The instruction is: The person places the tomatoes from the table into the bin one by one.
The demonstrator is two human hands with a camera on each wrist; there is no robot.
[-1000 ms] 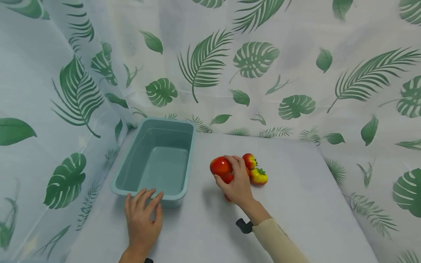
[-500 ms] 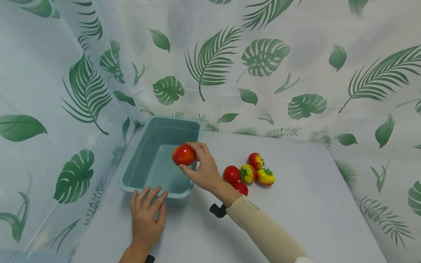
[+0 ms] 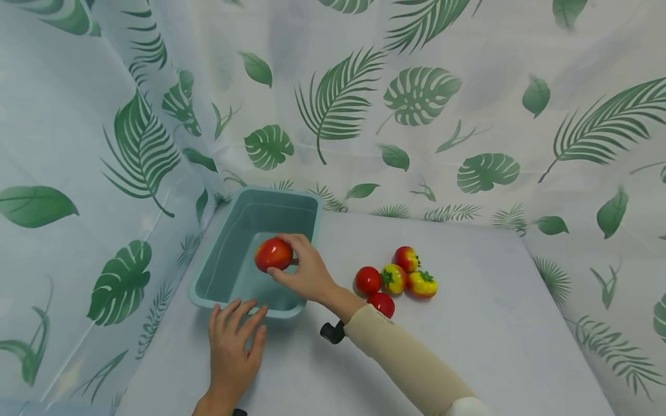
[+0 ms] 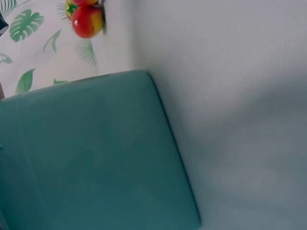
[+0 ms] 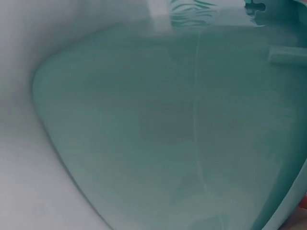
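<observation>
My right hand holds a shiny red tomato between thumb and fingers, above the inside of the teal plastic basin. In the right wrist view the basin's outer wall fills most of the picture, and only slivers of red and of hand show at the right edge. My left hand lies with spread fingers at the basin's near rim; whether the fingertips touch it, I cannot tell. From the left wrist, the basin's side appears large, with the left hand out of sight.
Right of the basin, several red and red-yellow tomatoes sit clustered on the white tabletop. A leaf-patterned curtain borders the table behind and at both sides. A black wrist device sticks out below the right wrist.
My right hand has carried the tomato leftward from the cluster to over the basin, then slightly farther left and down. The left hand has stayed at the near rim.
</observation>
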